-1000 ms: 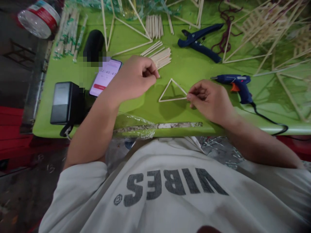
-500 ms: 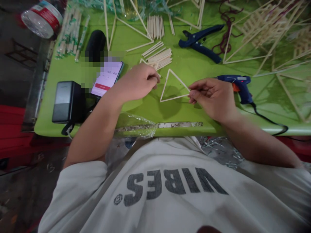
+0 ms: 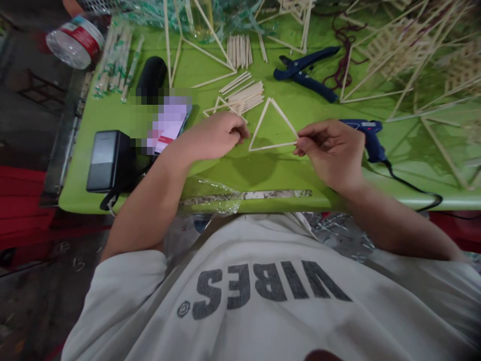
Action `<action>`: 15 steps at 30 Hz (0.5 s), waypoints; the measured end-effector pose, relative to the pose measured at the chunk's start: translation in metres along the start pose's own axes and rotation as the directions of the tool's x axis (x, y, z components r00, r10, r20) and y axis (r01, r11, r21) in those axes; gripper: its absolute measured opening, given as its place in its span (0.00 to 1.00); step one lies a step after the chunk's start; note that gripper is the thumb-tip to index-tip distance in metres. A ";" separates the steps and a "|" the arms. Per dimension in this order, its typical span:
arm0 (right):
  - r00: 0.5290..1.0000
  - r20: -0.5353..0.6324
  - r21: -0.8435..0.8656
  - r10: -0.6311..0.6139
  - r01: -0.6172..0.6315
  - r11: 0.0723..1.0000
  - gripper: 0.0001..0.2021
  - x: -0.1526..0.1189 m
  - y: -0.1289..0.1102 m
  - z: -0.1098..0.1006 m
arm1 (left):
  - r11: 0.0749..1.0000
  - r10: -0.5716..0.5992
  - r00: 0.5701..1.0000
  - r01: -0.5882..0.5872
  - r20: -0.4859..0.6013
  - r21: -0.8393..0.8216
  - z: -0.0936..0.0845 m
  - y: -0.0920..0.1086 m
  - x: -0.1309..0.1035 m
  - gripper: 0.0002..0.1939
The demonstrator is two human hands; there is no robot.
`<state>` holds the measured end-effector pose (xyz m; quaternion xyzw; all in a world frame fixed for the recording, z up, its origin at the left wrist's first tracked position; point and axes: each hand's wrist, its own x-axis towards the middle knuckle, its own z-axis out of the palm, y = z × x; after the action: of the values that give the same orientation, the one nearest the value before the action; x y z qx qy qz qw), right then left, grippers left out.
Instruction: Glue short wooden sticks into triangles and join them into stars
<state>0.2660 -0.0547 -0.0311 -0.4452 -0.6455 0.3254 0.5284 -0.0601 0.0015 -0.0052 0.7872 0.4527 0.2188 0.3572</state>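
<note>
My right hand [image 3: 332, 150] pinches one corner of a small triangle of thin wooden sticks [image 3: 273, 146] between thumb and fingertips. The triangle is raised a little above the green table, where a shadow falls beneath it. Left of it, my left hand [image 3: 221, 136] has its fingers curled in, and nothing shows between them. Just beyond the left hand lie a stick triangle [image 3: 218, 104], partly covered, and a pile of short sticks [image 3: 250, 95]. A blue glue gun [image 3: 372, 138] rests beside my right hand, which hides part of it.
Blue cutters [image 3: 306, 72] lie farther back, near dark red string [image 3: 340, 47]. Larger stick frames [image 3: 391, 65] crowd the right. Leftward are a phone [image 3: 169, 128], a black power bank [image 3: 110, 160], a dark cylinder [image 3: 152, 77] and wrapped sticks [image 3: 114, 62]. A flat strip [image 3: 276, 194] lies near the front edge.
The view has shifted slightly. My right hand still holds the triangle, which is tilted a little differently. My left hand stays curled near the pile.
</note>
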 end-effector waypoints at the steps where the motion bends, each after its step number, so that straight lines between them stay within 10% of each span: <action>1: 0.999 -0.030 0.007 -0.023 0.023 1.000 0.13 0.000 -0.001 0.000 | 0.999 -0.027 0.999 0.027 0.022 -0.018 -0.002 0.002 0.001 0.06; 15: 0.946 -0.263 0.223 -0.191 0.252 0.942 0.14 0.042 -0.025 0.018 | 0.810 0.254 0.934 -0.347 -0.249 -0.473 0.017 0.031 0.002 0.27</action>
<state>0.2412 -0.0249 0.0034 -0.3340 -0.5770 0.2878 0.6876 -0.0305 -0.0134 0.0076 0.7039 0.2773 0.4523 0.4723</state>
